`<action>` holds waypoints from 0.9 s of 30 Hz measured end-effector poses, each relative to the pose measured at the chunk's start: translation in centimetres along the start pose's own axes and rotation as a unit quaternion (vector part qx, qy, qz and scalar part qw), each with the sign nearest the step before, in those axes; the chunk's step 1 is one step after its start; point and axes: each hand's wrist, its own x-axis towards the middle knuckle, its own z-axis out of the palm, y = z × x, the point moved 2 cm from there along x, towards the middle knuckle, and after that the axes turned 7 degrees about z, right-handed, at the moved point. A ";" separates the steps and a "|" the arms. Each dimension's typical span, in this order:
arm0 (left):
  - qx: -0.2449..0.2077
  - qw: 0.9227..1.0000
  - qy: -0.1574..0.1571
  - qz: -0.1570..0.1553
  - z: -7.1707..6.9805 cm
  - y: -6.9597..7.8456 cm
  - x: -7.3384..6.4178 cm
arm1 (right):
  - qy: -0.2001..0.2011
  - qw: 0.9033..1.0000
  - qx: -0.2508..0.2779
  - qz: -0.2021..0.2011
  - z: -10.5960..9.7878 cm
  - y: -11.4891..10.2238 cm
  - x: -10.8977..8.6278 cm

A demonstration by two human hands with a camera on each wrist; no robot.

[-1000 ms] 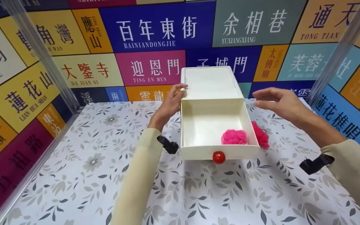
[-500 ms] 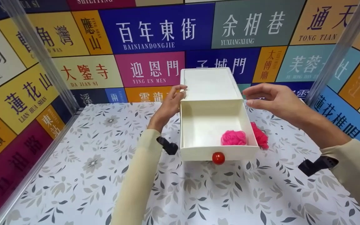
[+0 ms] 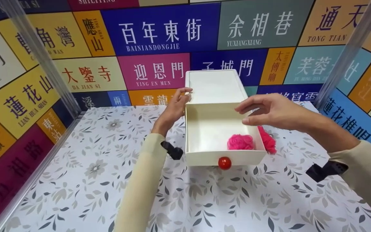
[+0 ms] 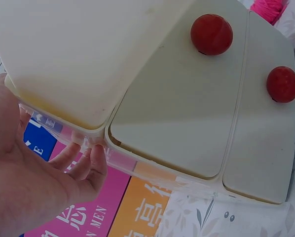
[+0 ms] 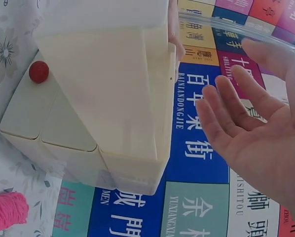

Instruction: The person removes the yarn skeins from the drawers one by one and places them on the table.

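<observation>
Floral tabletop (image 3: pixel 92 193), overhanging drawer (image 3: pixel 204 158), hands (image 3: pixel 174 108) (image 3: pixel 277 111) near box (image 3: pixel 216 86) edges

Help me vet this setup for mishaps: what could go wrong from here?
The top drawer juts well out, so the cabinet might tip forward if the left hand slipped from its side. The right hand, close to that open drawer, could bump it. The pink yarn ball inside, near the front, might roll if the drawer were jolted.

Smooth plastic-looking drawer (image 3: pixel 201 158), glossy knob (image 3: pixel 224 163), fibrous matt yarn (image 3: pixel 240 142).
</observation>
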 end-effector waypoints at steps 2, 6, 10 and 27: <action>-0.002 1.000 0.000 0.000 0.0 0.0 0.0 | -0.019 1.000 -0.018 0.001 0.3 -0.2 0.2; 0.000 1.000 -0.001 -0.003 0.0 -0.1 -0.1 | -0.062 0.997 -0.045 0.010 1.2 -0.7 0.5; -0.008 1.000 0.001 -0.003 0.0 -0.1 0.0 | -0.101 0.992 -0.071 0.018 2.0 -0.9 0.9; -0.003 1.000 0.000 -0.006 0.0 0.0 -0.1 | -0.167 0.973 -0.156 0.021 3.5 -0.9 1.7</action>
